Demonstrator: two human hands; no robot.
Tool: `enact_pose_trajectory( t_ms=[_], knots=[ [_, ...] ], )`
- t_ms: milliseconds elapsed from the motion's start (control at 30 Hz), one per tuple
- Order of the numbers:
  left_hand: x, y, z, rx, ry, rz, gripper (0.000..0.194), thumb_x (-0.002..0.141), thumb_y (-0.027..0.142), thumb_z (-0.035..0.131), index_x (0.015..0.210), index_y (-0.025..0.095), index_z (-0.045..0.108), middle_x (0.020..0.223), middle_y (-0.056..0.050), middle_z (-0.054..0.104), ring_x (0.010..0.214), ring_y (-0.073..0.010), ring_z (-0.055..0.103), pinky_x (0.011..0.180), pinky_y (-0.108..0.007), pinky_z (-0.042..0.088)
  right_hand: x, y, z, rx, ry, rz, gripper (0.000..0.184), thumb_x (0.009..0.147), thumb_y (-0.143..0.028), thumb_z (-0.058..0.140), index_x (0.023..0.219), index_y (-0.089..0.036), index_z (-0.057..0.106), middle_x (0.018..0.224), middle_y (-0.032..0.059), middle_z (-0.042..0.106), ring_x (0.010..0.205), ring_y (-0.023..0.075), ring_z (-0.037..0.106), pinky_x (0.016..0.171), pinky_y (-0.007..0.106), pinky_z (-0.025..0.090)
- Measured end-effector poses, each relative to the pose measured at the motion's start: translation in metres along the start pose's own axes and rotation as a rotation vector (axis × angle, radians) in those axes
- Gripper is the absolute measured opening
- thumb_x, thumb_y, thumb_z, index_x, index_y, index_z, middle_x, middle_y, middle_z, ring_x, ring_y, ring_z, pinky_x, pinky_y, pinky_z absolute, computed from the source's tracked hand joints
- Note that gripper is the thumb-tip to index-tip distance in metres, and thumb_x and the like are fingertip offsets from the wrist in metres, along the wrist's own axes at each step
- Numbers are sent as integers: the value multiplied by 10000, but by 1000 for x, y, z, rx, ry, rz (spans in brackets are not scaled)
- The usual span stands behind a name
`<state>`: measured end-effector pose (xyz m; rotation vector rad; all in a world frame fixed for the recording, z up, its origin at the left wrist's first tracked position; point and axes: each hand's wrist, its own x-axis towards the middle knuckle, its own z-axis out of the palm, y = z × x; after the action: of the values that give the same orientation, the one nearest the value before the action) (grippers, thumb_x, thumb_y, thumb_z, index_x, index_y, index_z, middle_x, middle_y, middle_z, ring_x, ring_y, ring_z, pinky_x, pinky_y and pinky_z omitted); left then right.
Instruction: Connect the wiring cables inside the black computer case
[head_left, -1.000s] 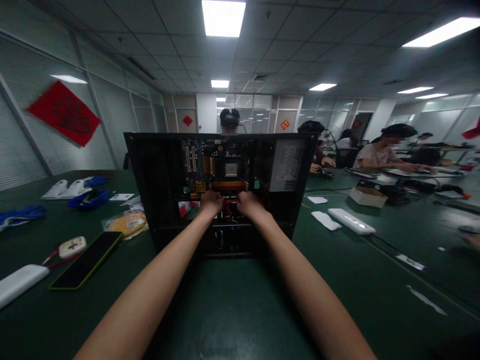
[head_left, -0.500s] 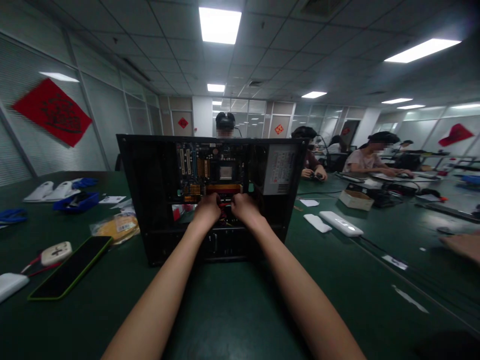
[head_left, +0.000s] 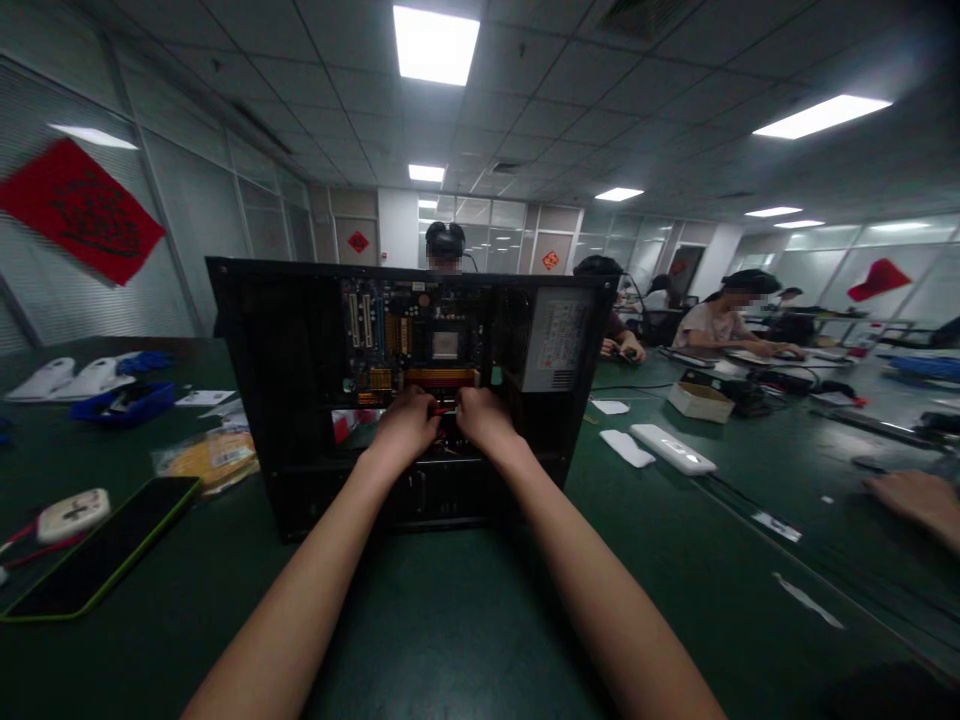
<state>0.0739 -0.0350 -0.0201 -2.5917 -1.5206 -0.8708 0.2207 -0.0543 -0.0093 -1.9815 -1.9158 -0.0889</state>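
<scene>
An open black computer case (head_left: 247,420) stands upright before me. Its motherboard (head_left: 412,325) faces me, with a bare square processor area (head_left: 445,345) and red-and-yellow memory slots (head_left: 439,378) below it. At the right sits the silver power supply (head_left: 550,340). My left hand (head_left: 407,425) and my right hand (head_left: 484,418) are side by side just under the memory slots, both with curled fingers. Between their fingertips runs a thin red cable (head_left: 447,410); its ends are hidden by the hands. Darker wires hang below, too dim to tell apart.
Left of the case lie a phone (head_left: 105,545), a bagged yellow item (head_left: 210,458) and a blue tray (head_left: 124,403). To the right are a white power bank-like box (head_left: 673,449), a cardboard box (head_left: 700,402) and cables. Other people sit around the table; one hand (head_left: 919,505) rests at right.
My view has shifted slightly, and the case looks a little larger and farther left. Both hands stay at the same spot inside the case; the red cable between them shows more plainly.
</scene>
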Motion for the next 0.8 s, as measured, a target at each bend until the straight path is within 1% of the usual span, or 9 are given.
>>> enact_pose_trajectory(
  t_ms=[200,333,433,500,533,633,700,733,800],
  knots=[
    [0,4,-3,-55,13,32,72,847,170,638,853,147,706,1185,-116,623,1079,-241,625,952,-322,490,1,1,3,6,8,-13,276,953,-176,442,1091,-151,679,1044,168,724,949,261,712,762,303,504],
    [0,2,-1,-90,26,61,63,837,162,653,850,157,714,1184,-109,632,1093,-239,626,960,-322,493,3,3,7,62,18,-19,288,972,-201,420,1108,-142,666,1044,174,721,947,269,708,764,315,500],
    [1,1,0,-100,39,59,64,829,162,662,830,152,725,1178,-118,648,1105,-245,626,976,-325,490,7,6,12,213,17,-40,291,980,-189,413,1091,-132,675,1080,164,720,1010,241,688,840,301,486],
    [2,3,-2,-127,44,58,72,819,154,670,849,156,735,1173,-115,667,1118,-243,627,994,-323,485,10,9,15,365,40,-68,256,952,-168,481,1128,-128,663,1144,141,709,1064,207,664,885,269,469],
    [3,4,-3,-150,55,49,111,812,148,673,899,160,740,1173,-109,679,1124,-241,629,1005,-324,483,11,10,16,434,56,-78,259,930,-156,522,1153,-129,652,1162,128,703,1068,192,656,892,256,464],
    [5,6,-8,-242,122,-56,372,788,72,631,1140,166,705,1209,-91,703,1155,-228,637,1032,-311,474,13,12,19,563,104,-76,291,883,-141,587,1169,-140,637,1080,91,711,973,170,657,863,258,471],
    [7,5,-11,-294,150,-176,475,779,13,566,1219,151,680,1215,-91,717,1153,-216,652,1027,-287,476,13,12,20,612,140,-84,267,877,-142,585,1138,-153,644,977,59,709,899,163,650,843,271,475],
    [8,3,-11,-310,147,-230,474,783,8,544,1215,140,687,1203,-96,726,1144,-214,661,1022,-279,478,14,12,20,638,158,-91,256,873,-144,585,1122,-159,645,942,45,702,875,159,645,836,275,477],
    [11,-1,-11,-327,111,-304,393,824,62,536,1165,121,721,1164,-112,743,1129,-229,674,1015,-288,484,15,12,20,697,188,-116,235,863,-143,585,1088,-171,647,918,28,692,857,154,640,837,280,481]
  ],
)
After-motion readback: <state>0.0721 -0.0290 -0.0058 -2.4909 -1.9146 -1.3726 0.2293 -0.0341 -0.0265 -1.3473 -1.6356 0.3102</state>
